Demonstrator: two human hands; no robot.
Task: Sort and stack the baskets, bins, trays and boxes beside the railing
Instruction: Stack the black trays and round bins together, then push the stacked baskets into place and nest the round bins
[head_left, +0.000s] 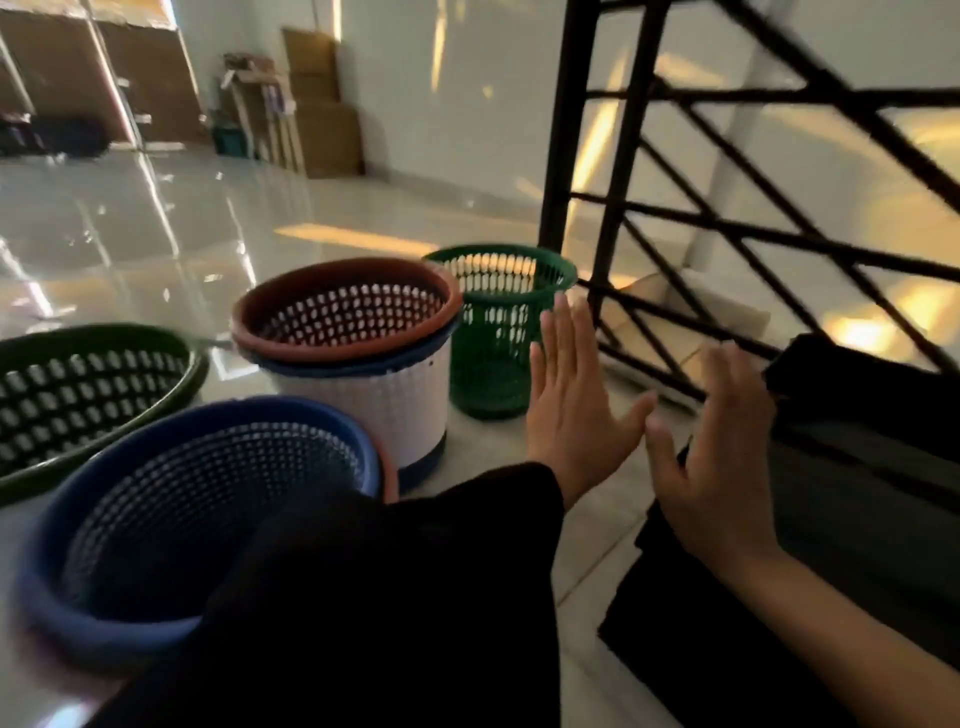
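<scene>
A wide dark green basket (78, 395) lay at far left; beside it sat a blue basket (208, 509); a red-brown basket (348, 312) was nested atop a white bin (400, 405); a tall green basket (498, 332) stood nearest the black railing (727, 208); the left hand (576, 400) and right hand (722, 462) hovered spread, holding nothing, above the glossy tiled floor (156, 234); cardboard boxes (322, 104) lined the far wall.

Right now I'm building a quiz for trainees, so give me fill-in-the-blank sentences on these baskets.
1. The brown basket sits nested in the ____ bin.
2. The tall basket nearest the railing is ____.
3. Both hands, left hand and right hand, hold ____.

Missing: white; green; nothing
</scene>
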